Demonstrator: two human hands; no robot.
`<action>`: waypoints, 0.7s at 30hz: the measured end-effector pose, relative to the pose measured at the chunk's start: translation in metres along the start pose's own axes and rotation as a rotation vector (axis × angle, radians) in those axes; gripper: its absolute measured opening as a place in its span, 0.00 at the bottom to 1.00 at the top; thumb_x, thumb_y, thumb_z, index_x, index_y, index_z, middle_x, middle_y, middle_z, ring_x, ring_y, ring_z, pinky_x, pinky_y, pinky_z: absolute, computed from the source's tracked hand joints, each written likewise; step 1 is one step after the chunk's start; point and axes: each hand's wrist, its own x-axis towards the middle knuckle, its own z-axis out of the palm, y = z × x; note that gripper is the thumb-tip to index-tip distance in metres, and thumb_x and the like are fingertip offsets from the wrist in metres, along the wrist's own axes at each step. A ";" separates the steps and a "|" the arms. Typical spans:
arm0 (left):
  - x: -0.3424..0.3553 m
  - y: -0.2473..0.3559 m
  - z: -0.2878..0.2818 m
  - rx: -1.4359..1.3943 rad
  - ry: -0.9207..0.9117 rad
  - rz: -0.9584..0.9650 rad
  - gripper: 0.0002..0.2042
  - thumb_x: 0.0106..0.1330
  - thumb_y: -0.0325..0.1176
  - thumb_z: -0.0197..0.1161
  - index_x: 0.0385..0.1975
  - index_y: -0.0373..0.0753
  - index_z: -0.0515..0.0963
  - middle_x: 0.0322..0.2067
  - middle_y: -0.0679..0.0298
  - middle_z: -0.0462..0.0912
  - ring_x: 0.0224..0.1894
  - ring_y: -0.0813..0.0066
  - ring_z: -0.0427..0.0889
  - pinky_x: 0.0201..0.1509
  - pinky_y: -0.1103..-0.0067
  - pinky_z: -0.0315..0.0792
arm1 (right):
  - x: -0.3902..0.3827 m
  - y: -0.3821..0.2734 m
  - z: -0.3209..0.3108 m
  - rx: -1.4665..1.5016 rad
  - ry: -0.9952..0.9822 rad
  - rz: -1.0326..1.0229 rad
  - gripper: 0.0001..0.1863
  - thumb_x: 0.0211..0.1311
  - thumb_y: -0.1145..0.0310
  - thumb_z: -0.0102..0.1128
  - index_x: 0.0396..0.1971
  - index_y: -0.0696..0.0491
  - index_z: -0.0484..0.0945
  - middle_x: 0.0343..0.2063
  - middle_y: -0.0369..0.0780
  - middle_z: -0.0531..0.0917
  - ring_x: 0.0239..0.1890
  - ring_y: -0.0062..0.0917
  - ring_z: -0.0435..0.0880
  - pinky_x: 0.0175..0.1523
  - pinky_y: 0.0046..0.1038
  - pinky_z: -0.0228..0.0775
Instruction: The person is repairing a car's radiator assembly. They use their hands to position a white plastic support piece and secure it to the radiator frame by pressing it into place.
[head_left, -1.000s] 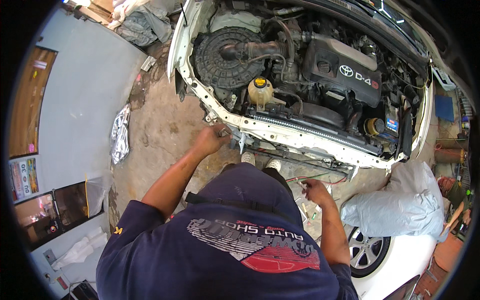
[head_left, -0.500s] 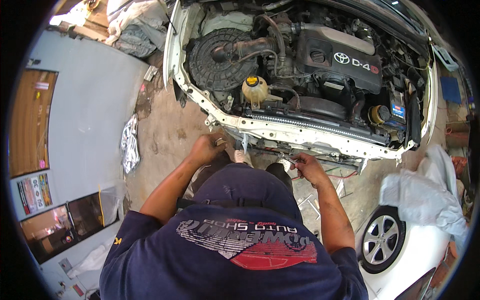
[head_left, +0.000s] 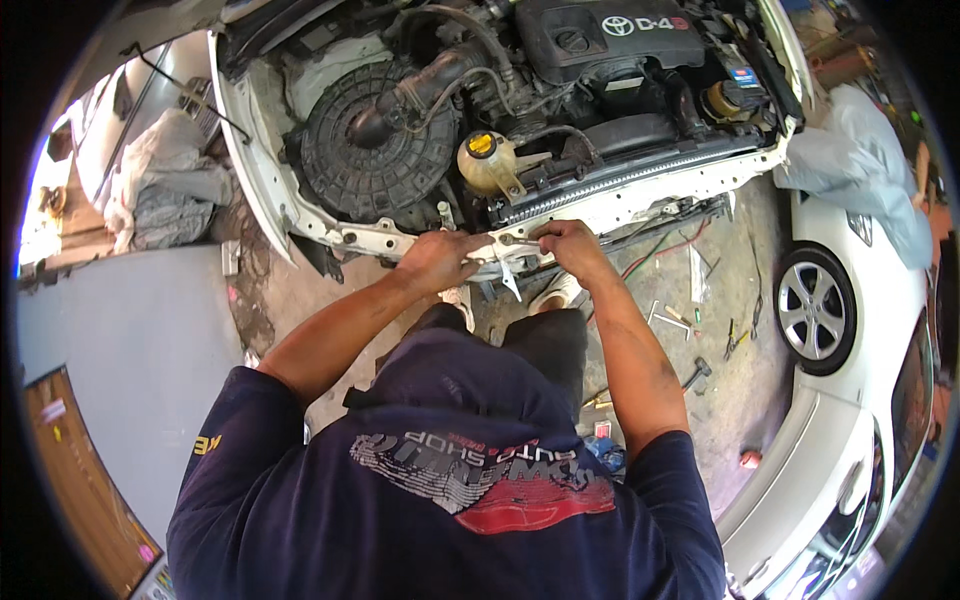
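Concrete workshop floor (head_left: 730,380), open engine bay above.
Left hand (head_left: 437,262) presses curled on the white front crossmember (head_left: 610,205); right hand (head_left: 565,243) pinches a small wrench (head_left: 517,240) against it.

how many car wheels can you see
1: a silver alloy wheel with a black tyre on the white car at the right, beside the concrete floor. Others may be hidden beyond the picture's edge.
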 end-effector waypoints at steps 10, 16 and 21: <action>-0.001 -0.005 -0.001 0.049 -0.122 0.066 0.35 0.68 0.44 0.68 0.77 0.55 0.66 0.45 0.51 0.89 0.47 0.49 0.88 0.54 0.58 0.81 | 0.005 0.005 0.016 -0.103 0.046 0.052 0.13 0.57 0.73 0.63 0.40 0.56 0.91 0.27 0.36 0.85 0.33 0.22 0.80 0.43 0.28 0.72; 0.007 -0.008 -0.006 0.311 -0.169 0.155 0.38 0.67 0.45 0.70 0.78 0.52 0.66 0.45 0.55 0.88 0.49 0.53 0.87 0.53 0.63 0.82 | -0.016 0.013 0.051 -0.440 0.360 -0.108 0.13 0.65 0.62 0.64 0.45 0.47 0.91 0.38 0.49 0.90 0.44 0.49 0.89 0.52 0.44 0.80; 0.017 -0.013 -0.001 0.327 -0.147 0.277 0.37 0.66 0.41 0.69 0.77 0.46 0.66 0.45 0.55 0.88 0.47 0.54 0.87 0.53 0.63 0.82 | -0.027 0.053 0.088 -0.322 0.309 -0.034 0.15 0.66 0.62 0.63 0.43 0.55 0.89 0.37 0.51 0.90 0.43 0.50 0.89 0.53 0.43 0.81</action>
